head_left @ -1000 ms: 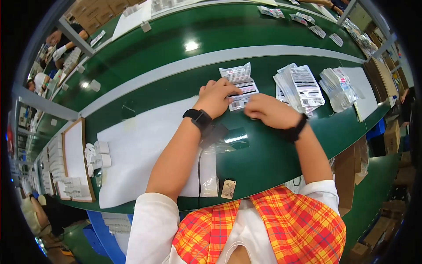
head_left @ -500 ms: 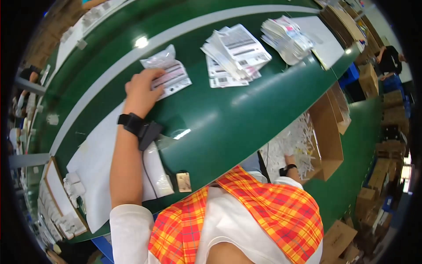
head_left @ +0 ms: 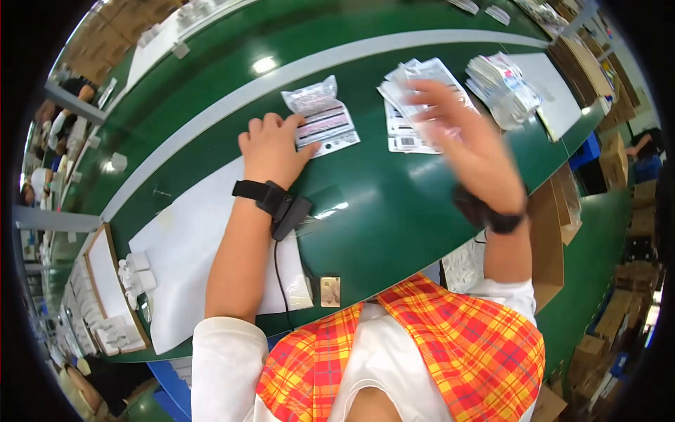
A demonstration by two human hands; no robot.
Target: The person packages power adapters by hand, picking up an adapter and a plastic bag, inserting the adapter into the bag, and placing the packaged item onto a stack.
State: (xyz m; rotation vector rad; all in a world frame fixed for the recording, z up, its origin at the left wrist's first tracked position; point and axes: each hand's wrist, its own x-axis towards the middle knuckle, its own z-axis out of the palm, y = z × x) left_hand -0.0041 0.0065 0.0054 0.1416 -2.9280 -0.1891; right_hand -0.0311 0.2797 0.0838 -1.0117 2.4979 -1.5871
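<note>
My left hand (head_left: 275, 146) rests on the green table with its fingers spread. Its fingertips touch the edge of a single printed plastic packet (head_left: 327, 123), whose clear upper end is crumpled. Blurred by motion, my right hand (head_left: 474, 144) is over the near side of a fanned pile of similar packets (head_left: 409, 133), with thumb and fingers apart and nothing visible in it. It hides part of that pile. A second, thicker stack of packets (head_left: 503, 91) lies farther right.
A cardboard box (head_left: 545, 246) with white, clear plastic pieces (head_left: 464, 267) stands at the table's right edge, partly behind my right arm. White sheeting (head_left: 200, 246) covers the table's left. A small gold-coloured rectangular item (head_left: 330, 291) lies near the front edge. A grey rail (head_left: 365, 42) runs across the back.
My right hand has come up out of the cardboard box and over the pile of packets. My left hand stays at the single packet, its fingers now more spread. The whole view has shifted.
</note>
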